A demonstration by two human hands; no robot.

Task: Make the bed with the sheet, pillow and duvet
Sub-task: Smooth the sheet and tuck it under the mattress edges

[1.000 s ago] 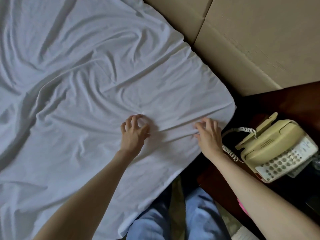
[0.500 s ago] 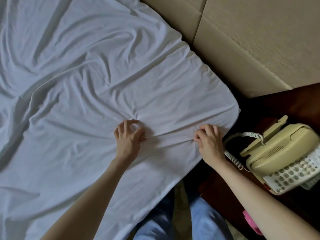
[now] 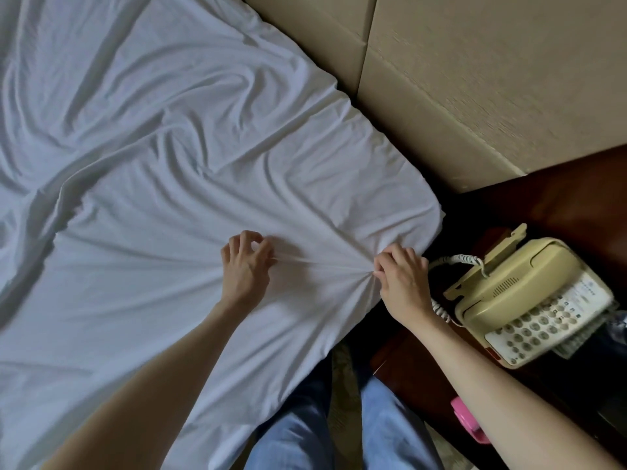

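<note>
A white, wrinkled sheet (image 3: 163, 157) covers the mattress, whose near right corner (image 3: 420, 205) lies beside the headboard. My left hand (image 3: 246, 266) lies on the sheet with curled fingers pinching a fold. My right hand (image 3: 402, 279) grips a bunch of the sheet at the bed's right edge. The cloth between the two hands is drawn into a taut ridge, with creases fanning out from my right fist. No pillow or duvet is in view.
A beige padded headboard (image 3: 475, 79) fills the upper right. A cream desk telephone (image 3: 529, 300) with a coiled cord sits on a dark wooden bedside table (image 3: 576, 205). A pink object (image 3: 470, 424) lies under my right forearm. My legs in jeans (image 3: 339, 432) stand by the bed.
My right hand has closed on the sheet and pulled it toward the bed edge, tightening the creases. My left hand has pinched a fold. The view has shifted slightly.
</note>
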